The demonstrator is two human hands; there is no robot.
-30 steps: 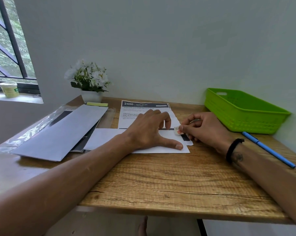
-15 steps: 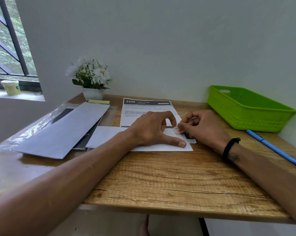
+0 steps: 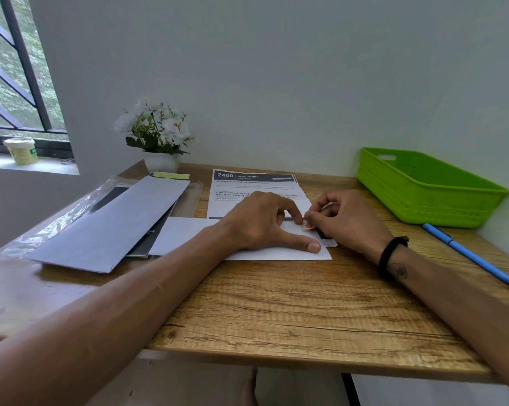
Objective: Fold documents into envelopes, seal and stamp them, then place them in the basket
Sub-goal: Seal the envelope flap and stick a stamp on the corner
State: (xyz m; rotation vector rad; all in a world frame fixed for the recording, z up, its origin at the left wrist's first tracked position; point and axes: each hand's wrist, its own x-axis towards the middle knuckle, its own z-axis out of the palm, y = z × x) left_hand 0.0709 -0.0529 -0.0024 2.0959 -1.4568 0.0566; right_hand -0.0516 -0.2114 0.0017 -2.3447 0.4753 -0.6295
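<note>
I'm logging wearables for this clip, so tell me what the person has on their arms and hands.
Both forearms are bare, with no sleeves in view. The right hand has a black band around its wrist and a small dark tattoo just behind it. The left hand shows no rings, watch or gloves.

Both bare forearms were stretched forward over the wooden tabletop (image 3: 276,303) from its near edge. The left hand (image 3: 265,222) was laid palm down toward the far middle, thumb stretched out flat to the right, fingers bent with the tips pressed down. The right hand (image 3: 347,219) was curled just beside it, fingertips meeting the left's. A black band (image 3: 389,252) was worn on the right wrist.
</note>
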